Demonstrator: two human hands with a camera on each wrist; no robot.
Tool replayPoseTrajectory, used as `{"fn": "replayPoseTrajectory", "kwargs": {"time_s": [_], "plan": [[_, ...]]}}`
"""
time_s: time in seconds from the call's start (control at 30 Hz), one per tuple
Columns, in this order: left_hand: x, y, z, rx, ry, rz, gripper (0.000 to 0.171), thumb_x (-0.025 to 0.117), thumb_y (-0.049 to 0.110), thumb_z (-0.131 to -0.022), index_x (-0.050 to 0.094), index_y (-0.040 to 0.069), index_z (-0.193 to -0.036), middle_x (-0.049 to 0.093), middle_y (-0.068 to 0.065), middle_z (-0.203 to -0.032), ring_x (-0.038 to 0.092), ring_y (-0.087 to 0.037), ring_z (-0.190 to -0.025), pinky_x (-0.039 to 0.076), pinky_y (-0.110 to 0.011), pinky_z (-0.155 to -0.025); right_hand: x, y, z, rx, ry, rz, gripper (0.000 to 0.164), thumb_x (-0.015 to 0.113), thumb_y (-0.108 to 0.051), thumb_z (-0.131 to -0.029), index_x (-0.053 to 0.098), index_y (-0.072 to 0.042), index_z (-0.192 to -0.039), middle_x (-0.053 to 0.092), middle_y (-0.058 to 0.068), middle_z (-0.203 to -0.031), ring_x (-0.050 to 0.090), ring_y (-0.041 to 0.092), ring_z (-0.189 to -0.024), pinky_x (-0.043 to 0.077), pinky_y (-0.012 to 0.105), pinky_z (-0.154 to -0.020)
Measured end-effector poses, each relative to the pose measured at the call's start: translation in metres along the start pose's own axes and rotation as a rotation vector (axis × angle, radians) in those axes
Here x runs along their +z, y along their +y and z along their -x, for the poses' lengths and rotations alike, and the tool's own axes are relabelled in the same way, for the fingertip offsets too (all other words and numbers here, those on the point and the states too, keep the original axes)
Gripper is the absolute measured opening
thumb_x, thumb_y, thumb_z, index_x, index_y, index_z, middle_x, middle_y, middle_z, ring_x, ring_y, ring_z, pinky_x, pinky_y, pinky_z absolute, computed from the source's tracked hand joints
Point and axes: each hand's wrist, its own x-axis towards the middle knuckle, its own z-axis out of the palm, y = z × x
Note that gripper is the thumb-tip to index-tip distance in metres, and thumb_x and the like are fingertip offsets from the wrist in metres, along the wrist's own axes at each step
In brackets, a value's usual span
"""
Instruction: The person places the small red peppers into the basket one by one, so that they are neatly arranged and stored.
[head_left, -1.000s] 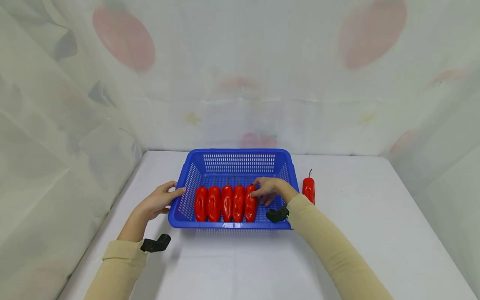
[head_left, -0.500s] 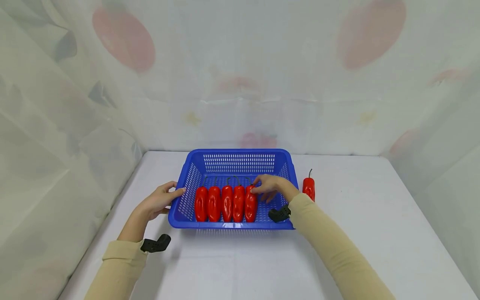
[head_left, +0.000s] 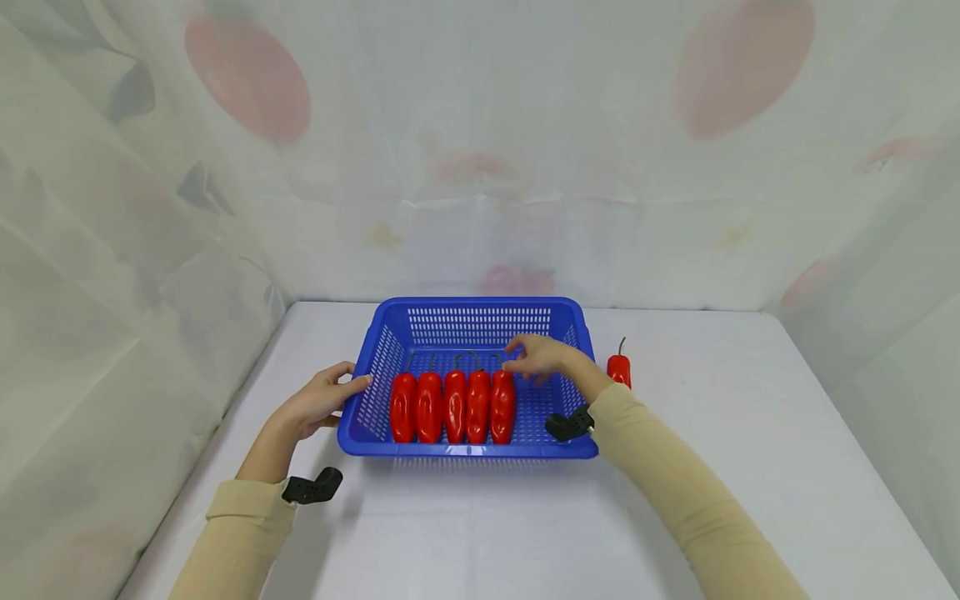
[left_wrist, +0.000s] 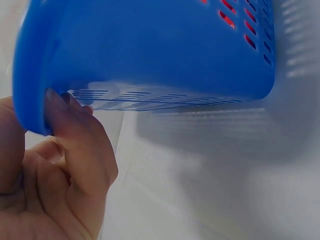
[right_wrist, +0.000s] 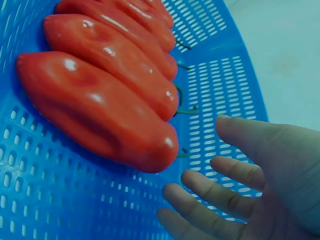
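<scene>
Several long red peppers with green stems lie side by side in a blue plastic basket (head_left: 465, 450), stems toward its far wall. My left hand (head_left: 318, 402) grips the basket's left rim; the left wrist view shows the fingers curled under that rim (left_wrist: 31, 75). Over the basket, my right hand (head_left: 538, 356) is just above the stem end of the rightmost pepper (head_left: 502, 408). In the right wrist view its fingers (right_wrist: 205, 215) are spread and relaxed, apart from that pepper, and hold nothing.
Another red pepper (head_left: 619, 368) lies on the white table (head_left: 735, 433) to the right of the basket, its lower part hidden by my right sleeve. Pale patterned curtains (head_left: 480, 233) stand behind and at both sides of the table.
My right hand has come off the rightmost pepper, rising and drawing slightly back toward the basket's far side. The left hand and the basket stay where they were.
</scene>
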Motion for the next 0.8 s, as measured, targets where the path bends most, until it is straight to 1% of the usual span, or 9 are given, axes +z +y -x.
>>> {"fn": "replayPoseTrajectory", "kwargs": {"time_s": [0.1,0.2,0.33,0.43,0.57,0.8], "plan": [[0.0,0.0,0.0,-0.001,-0.002,0.001,0.046,0.055,0.039,-0.091,0.04,0.005,-0.119,0.063,-0.019,-0.104,0.067,-0.025,-0.083,0.056,-0.044,-0.072,-0.002,-0.004,0.002,-0.047,0.022,0.035,0.046,0.058,-0.024,-0.09,0.045,-0.003,-0.129,0.061,0.018,-0.1,0.06,0.035,-0.085,0.055,0.039,-0.073],[-0.001,-0.001,-0.001,-0.001,-0.003,0.0,0.046,0.055,0.039,-0.091,0.04,0.005,-0.119,0.063,-0.019,-0.105,0.067,-0.025,-0.083,0.055,-0.044,-0.073,-0.003,-0.007,0.005,-0.085,0.048,0.057,0.046,0.06,-0.024,-0.089,0.046,-0.002,-0.127,0.062,0.016,-0.105,0.06,0.036,-0.086,0.055,0.039,-0.073],[-0.001,-0.001,-0.001,-0.003,-0.002,-0.001,0.046,0.055,0.039,-0.091,0.04,0.005,-0.118,0.063,-0.019,-0.104,0.067,-0.025,-0.083,0.055,-0.044,-0.073,-0.006,-0.011,0.01,-0.133,0.085,0.113,0.047,0.061,-0.026,-0.088,0.048,-0.003,-0.126,0.062,0.014,-0.109,0.062,0.029,-0.084,0.055,0.033,-0.071],[-0.001,-0.001,-0.001,-0.002,-0.001,0.0,0.045,0.055,0.039,-0.091,0.04,0.006,-0.117,0.063,-0.019,-0.104,0.067,-0.025,-0.083,0.056,-0.044,-0.072,-0.008,-0.012,0.013,-0.167,0.122,0.153,0.046,0.061,-0.028,-0.088,0.049,-0.004,-0.125,0.063,0.012,-0.109,0.061,0.022,-0.088,0.054,0.031,-0.075],[-0.001,-0.001,-0.001,-0.001,-0.001,-0.001,0.045,0.055,0.039,-0.091,0.04,0.006,-0.117,0.064,-0.019,-0.104,0.067,-0.025,-0.082,0.056,-0.043,-0.071,-0.012,-0.012,0.019,-0.203,0.175,0.163,0.044,0.06,-0.028,-0.088,0.05,-0.005,-0.124,0.063,0.012,-0.11,0.061,0.022,-0.095,0.052,0.034,-0.083],[0.0,-0.001,-0.001,-0.002,-0.001,-0.002,0.046,0.055,0.039,-0.091,0.04,0.006,-0.119,0.064,-0.018,-0.103,0.067,-0.025,-0.081,0.056,-0.043,-0.071,-0.021,-0.01,0.031,-0.247,0.245,0.149,0.043,0.06,-0.026,-0.088,0.051,-0.006,-0.124,0.062,0.014,-0.112,0.062,0.027,-0.099,0.053,0.037,-0.083]]}}
